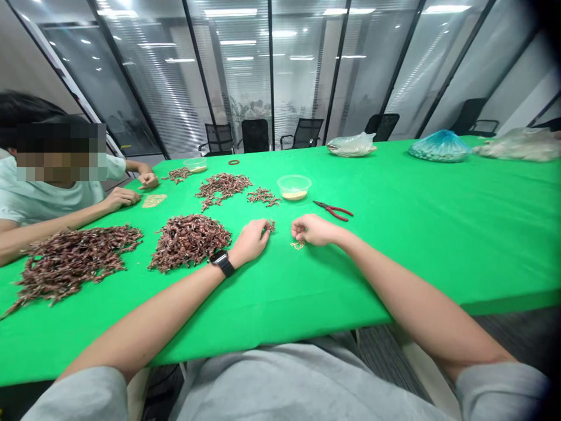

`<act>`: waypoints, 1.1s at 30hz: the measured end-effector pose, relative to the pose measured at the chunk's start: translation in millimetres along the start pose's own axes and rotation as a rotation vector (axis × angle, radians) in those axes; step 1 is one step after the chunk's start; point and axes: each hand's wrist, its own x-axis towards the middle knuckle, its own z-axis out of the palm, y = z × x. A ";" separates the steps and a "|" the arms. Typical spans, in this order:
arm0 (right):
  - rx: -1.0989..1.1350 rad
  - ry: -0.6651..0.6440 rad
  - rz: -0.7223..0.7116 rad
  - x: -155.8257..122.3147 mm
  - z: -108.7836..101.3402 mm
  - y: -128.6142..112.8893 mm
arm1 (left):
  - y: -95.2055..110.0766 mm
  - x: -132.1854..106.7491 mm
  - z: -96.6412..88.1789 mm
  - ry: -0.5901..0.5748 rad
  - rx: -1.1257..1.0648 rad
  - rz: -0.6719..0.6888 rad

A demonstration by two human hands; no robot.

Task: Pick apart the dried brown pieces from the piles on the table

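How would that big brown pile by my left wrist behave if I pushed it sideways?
The brown pile would probably spread rather than slide as one lump, since it is a loose heap of many small pieces. They look thin and tangled, so some may drag along in clumps. Each seems light; stray pieces lie by the left hand.

Matt green cloth, glossy brown bits, clear plastic all round.
The table [394, 245] wears a smooth, matt green cloth with barely a wrinkle. The brown pieces [189, 240] heaped on it look hard and faintly glossy, and so does the one pinched in the left hand [250, 241]. The pliers [333, 210] show dull dark metal and shiny red plastic grips. The bowl [294, 186] is thin clear plastic, the watch [222, 262] strap matt black, the bags [439, 146] crinkly film.
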 end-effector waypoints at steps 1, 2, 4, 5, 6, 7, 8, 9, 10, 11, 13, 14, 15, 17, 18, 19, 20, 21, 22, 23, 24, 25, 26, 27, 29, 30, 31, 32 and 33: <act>0.007 0.003 -0.001 -0.1 -0.1 -0.1 | 0.4 0.0 -0.2 0.000 -0.007 -0.005; 0.015 0.003 -0.001 -0.3 -0.3 -0.4 | 0.9 -0.1 -0.5 0.003 -0.019 -0.011; 0.031 0.003 -0.001 -0.8 -1.0 -1.4 | 2.0 -0.3 -1.2 0.004 -0.065 -0.016; 0.037 0.006 -0.004 -1.0 -1.3 -2.1 | 2.7 -0.5 -1.5 0.001 -0.100 -0.010; 0.041 0.011 -0.008 -1.0 -1.5 -2.8 | 3.4 -0.7 -1.7 -0.002 -0.135 0.001; 0.046 0.018 -0.012 -1.0 -1.5 -3.4 | 4.2 -0.9 -2.0 -0.004 -0.162 0.015; 0.052 0.025 -0.018 -0.8 -1.4 -4.1 | 5.1 -1.2 -2.3 -0.001 -0.176 0.029; 0.060 0.033 -0.024 -0.5 -1.1 -4.8 | 6.0 -1.5 -2.6 0.006 -0.177 0.039; 0.071 0.042 -0.029 -0.2 -0.6 -5.4 | 7.1 -1.9 -3.1 0.012 -0.168 0.043; 0.084 0.053 -0.032 0.2 0.0 -6.0 | 8.1 -2.3 -3.7 0.012 -0.157 0.040; 0.105 0.082 -0.028 1.0 1.5 -6.7 | 10.2 -3.1 -5.2 -0.007 -0.156 0.026; 0.110 0.098 -0.022 1.4 2.4 -6.8 | 11.1 -3.5 -6.2 -0.018 -0.167 0.018; 0.112 0.112 -0.017 1.8 3.4 -6.6 | 11.8 -3.7 -7.1 -0.025 -0.183 0.013; 0.111 0.125 -0.018 2.6 5.6 -6.1 | 12.3 -3.8 -9.0 -0.022 -0.222 0.007; 0.110 0.129 -0.025 3.0 6.9 -6.0 | 12.1 -3.7 -9.7 -0.018 -0.245 0.001; 0.113 0.140 -0.042 3.5 8.3 -6.1 | 11.7 -3.4 -10.3 -0.017 -0.276 -0.008; 0.121 0.163 -0.066 4.0 9.8 -6.5 | 11.2 -3.1 -10.7 -0.023 -0.323 -0.024; 0.135 0.200 -0.093 4.5 11.5 -7.4 | 10.7 -2.7 -10.9 -0.038 -0.392 -0.050; 0.156 0.243 -0.122 5.1 13.3 -8.5 | 10.5 -2.3 -10.8 -0.063 -0.483 -0.084; 0.181 0.289 -0.149 5.7 15.1 -9.9 | 10.5 -1.9 -10.5 -0.097 -0.587 -0.121; 0.208 0.332 -0.170 6.4 16.9 -11.3 | 10.8 -1.6 -10.1 -0.130 -0.696 -0.156; 0.235 0.366 -0.184 7.1 18.6 -12.6 | 11.4 -1.5 -9.6 -0.157 -0.796 -0.184; 0.258 0.393 -0.190 7.8 20.0 -13.7 | 12.1 -1.5 -9.0 -0.177 -0.878 -0.201; 0.276 0.412 -0.194 8.4 21.1 -14.4 | 12.9 -1.6 -8.4 -0.194 -0.938 -0.205; 0.305 0.429 -0.192 9.6 22.3 -14.9 | 14.1 -2.3 -7.6 -0.219 -1.005 -0.198; 0.318 0.429 -0.189 10.1 22.5 -14.8 | 14.3 -2.7 -7.4 -0.230 -1.021 -0.196; 0.328 0.427 -0.183 10.4 22.4 -14.7 | 14.4 -3.1 -7.3 -0.240 -1.031 -0.197; 0.335 0.426 -0.177 10.6 22.2 -14.5 | 14.3 -3.5 -7.4 -0.245 -1.036 -0.200; 0.339 0.426 -0.171 10.7 22.0 -14.5 | 14.3 -3.8 -7.6 -0.244 -1.039 -0.204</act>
